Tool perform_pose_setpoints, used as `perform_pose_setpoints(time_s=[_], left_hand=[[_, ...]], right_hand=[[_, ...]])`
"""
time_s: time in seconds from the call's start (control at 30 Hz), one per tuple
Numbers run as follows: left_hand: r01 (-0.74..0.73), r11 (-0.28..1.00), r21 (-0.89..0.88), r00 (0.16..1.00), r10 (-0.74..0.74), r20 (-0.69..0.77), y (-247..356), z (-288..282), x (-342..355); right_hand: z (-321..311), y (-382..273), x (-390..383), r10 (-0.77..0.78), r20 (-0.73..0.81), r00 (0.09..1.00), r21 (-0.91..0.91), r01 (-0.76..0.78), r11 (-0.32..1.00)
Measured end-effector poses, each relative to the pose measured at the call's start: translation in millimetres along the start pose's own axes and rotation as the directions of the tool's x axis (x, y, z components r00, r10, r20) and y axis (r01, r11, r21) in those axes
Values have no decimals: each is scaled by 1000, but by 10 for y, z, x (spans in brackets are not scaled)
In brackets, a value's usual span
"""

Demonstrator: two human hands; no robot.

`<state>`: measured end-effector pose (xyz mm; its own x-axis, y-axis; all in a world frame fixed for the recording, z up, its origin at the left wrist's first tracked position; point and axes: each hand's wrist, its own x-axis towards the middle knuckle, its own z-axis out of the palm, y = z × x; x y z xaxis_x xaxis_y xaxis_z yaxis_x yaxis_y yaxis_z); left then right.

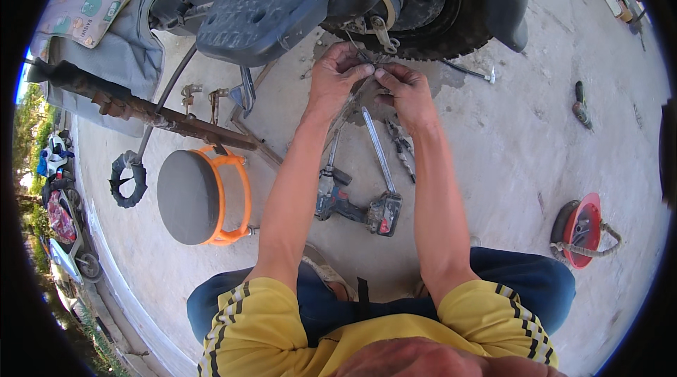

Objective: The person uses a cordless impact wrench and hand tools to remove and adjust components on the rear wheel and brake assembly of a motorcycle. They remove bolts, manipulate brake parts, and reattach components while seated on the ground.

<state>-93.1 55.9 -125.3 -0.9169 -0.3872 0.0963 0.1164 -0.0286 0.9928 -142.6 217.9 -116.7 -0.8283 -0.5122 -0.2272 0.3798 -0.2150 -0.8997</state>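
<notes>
Under the scooter's dark footboard (262,21), beside the knobby black tire (462,38), my left hand (337,79) and my right hand (409,95) meet with thumbs nearly touching, both pinching thin dark wires or cables (374,67). The metal fitting (386,41) at the wheel sits just above my fingertips. Below my hands, between my forearms, lie a cordless power tool (338,204) with a battery pack, a long chrome bar (377,144) and pliers-like tools (400,148). Exact details of what my fingertips grip are too small to make out.
An orange-framed round stool (190,197) and a rusty metal lift bar (169,117) are at left, with parked scooters (67,222) beyond. A red bowl of parts (592,215), a dark-handled tool (582,105) and a hose (469,72) lie at right. Cloths (123,59) are upper left.
</notes>
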Motion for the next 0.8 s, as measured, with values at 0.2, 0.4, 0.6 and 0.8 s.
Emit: perform_pose_setpoints(time_s=[0.2, 0.4, 0.6, 0.8], left_hand=[[118, 975, -186, 988, -134, -75, 278, 131, 0], [123, 979, -163, 988, -136, -72, 149, 89, 68], [98, 984, -146, 990, -112, -90, 171, 93, 41], [118, 978, -170, 986, -135, -93, 157, 122, 51]], right_hand=[[-95, 96, 41, -40, 30, 999, 28, 39, 999], [-512, 360, 11, 48, 33, 998, 504, -58, 862], [-571, 394, -116, 137, 135, 981, 708, -193, 680], [-509, 349, -173, 50, 48, 998, 439, -66, 896]])
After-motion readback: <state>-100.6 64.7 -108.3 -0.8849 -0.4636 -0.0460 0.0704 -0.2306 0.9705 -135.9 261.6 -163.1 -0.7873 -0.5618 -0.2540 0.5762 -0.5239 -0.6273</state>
